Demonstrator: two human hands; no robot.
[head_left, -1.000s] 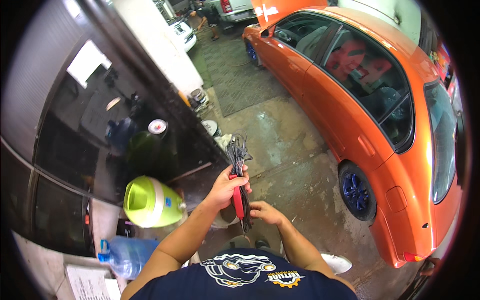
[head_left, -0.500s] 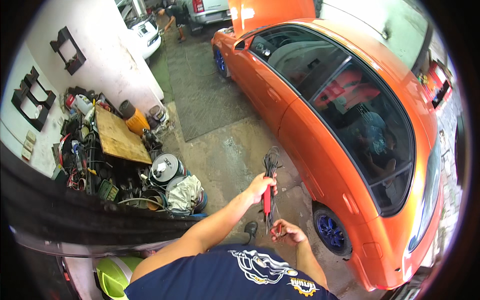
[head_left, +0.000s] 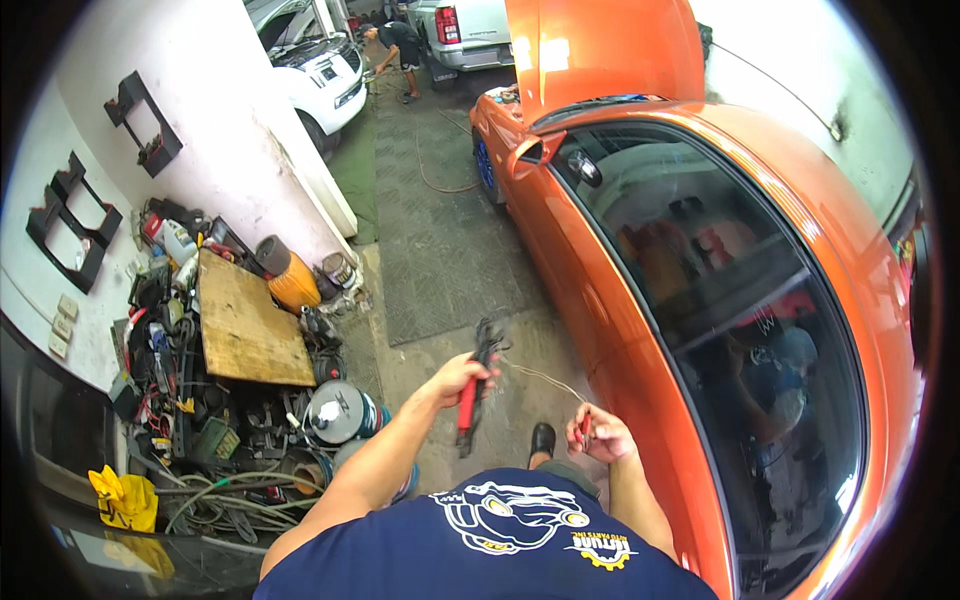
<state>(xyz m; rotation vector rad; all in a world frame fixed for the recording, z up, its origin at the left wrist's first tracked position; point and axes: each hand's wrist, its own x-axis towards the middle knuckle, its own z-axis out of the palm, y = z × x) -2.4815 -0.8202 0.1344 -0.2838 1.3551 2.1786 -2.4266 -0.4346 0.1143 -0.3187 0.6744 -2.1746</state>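
Observation:
My left hand (head_left: 462,380) is closed round a red-and-black probe-like tool (head_left: 467,403) and a bundle of dark cable (head_left: 487,343) that sticks out above the fingers. The tool's lower end points down toward my shirt. To the right, my right hand (head_left: 608,438) pinches a small red clip (head_left: 585,428). A thin pale wire (head_left: 548,377) runs slack between the cable bundle and the right hand. Both hands are held in front of my body, left of the orange car's (head_left: 610,330) side.
The orange car's hood (head_left: 610,50) stands raised. On the left are a wooden board (head_left: 250,320), drums (head_left: 340,412), hoses and piled parts. Ahead, a person (head_left: 400,50) bends beside a white car (head_left: 320,80) and a silver pickup (head_left: 465,35). Another hose (head_left: 425,175) lies on the floor mat.
I have moved forward along the orange car. My hands have drawn apart, the right one going right with the red clip, and the pale wire now spans the gap.

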